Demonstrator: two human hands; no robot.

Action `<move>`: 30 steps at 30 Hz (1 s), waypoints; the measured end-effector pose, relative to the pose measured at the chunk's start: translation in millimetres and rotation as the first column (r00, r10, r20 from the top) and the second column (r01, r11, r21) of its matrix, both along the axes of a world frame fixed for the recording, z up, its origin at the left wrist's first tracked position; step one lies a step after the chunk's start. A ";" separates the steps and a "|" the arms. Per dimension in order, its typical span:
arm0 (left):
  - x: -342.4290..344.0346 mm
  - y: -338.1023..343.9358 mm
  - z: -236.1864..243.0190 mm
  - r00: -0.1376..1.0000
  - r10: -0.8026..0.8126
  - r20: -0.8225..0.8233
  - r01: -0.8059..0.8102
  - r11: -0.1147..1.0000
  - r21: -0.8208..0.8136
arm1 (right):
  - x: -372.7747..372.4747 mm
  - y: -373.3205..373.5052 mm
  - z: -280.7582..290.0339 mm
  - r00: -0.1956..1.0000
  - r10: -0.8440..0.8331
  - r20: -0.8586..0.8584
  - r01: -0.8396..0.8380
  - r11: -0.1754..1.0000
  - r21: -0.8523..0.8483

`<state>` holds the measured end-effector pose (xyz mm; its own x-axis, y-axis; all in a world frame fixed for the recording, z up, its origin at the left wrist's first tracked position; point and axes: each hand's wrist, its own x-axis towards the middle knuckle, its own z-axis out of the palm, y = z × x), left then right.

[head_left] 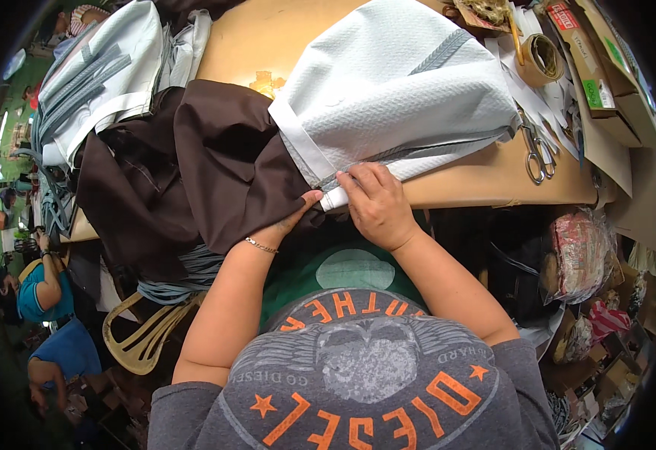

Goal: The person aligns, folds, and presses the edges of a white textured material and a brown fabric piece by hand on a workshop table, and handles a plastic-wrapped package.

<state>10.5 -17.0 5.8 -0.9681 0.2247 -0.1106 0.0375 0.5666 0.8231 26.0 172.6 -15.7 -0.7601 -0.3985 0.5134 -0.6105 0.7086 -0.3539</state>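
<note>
We see a tan work table (pixel 463 184) in a busy room. Its front edge runs past us. Near the right end of the table lie a pair of scissors (pixel 538 154), and farther back a roll of tape (pixel 541 58) and some long cardboard boxes (pixel 598 82). At the back left corner sits a pile of pale grey-blue cloth pieces (pixel 103 75). Off to the left, other people (pixel 39 289) sit low down, and a cream plastic chair (pixel 144 337) stands close by.

A bumpy white cloth piece (pixel 395 90) lies in the middle of the table and reaches down to the front edge. It has a smooth white band along its left side and a grey zipper strip along its lower side. Dark brown cloth (pixel 193 172) lies next to it and hangs over the front edge.

Our right hand (pixel 376 202) is curled over and pinches the near corner of the white piece at the front edge. Our left hand (pixel 294 217) is partly closed, thumb up by that same corner, and its fingers are hidden under the brown cloth.
</note>
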 end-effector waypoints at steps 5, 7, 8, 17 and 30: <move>-4.6 4.4 25.6 0.998 -0.046 0.051 0.061 0.931 -0.360 | 2.0 -6.4 0.3 0.999 -0.042 0.024 0.038 0.992 0.120; -4.3 3.1 25.4 0.997 -0.064 0.039 0.074 0.919 -0.386 | 2.0 -6.9 1.9 0.997 -0.043 0.057 0.035 0.992 0.119; -4.7 -0.3 16.6 0.997 -0.077 0.018 0.078 0.925 -0.371 | 1.6 -5.7 3.8 0.996 -0.036 0.079 0.028 0.994 0.103; -2.3 -7.6 6.1 0.968 -0.111 -0.226 0.020 0.929 -0.370 | 9.5 -20.0 18.0 0.993 0.109 0.047 -0.118 0.942 0.314; 3.4 -11.9 5.4 0.960 -0.095 -0.262 -0.001 0.939 -0.343 | 15.1 -18.3 23.7 0.995 0.035 0.092 -0.069 0.918 0.390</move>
